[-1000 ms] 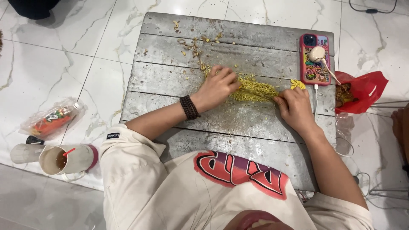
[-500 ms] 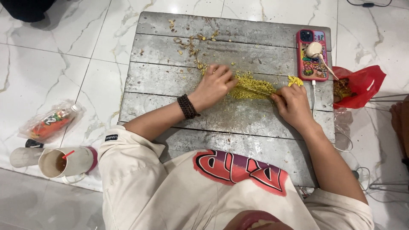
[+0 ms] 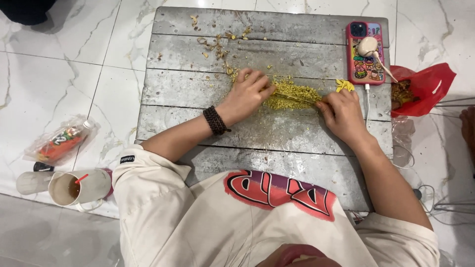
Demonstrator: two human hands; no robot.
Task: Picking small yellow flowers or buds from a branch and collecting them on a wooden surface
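A heap of finely chopped yellow-green bits (image 3: 292, 94) lies in the middle of a grey metal table (image 3: 198, 89). My left hand (image 3: 245, 96), with a dark bead bracelet (image 3: 216, 120) on the wrist, rests bent fingers on the heap's left end. At the heap's right end, my right hand (image 3: 344, 116) is closed on what looks like a thin knife (image 3: 302, 100) lying across the heap. A small yellow piece (image 3: 345, 85) sits just beyond my right hand.
A phone in a pink case (image 3: 365, 59) lies at the table's far right with a cable plugged in. Beside the right edge sits a red plastic bag (image 3: 430, 86). Loose scraps (image 3: 217, 44) are scattered at the far left. On the floor stand a cup (image 3: 79, 188) and a wrapped bottle (image 3: 62, 143).
Both hands have stayed at the heap. The heap looks pushed together and shorter on its left side, and my left hand has shifted slightly over it.
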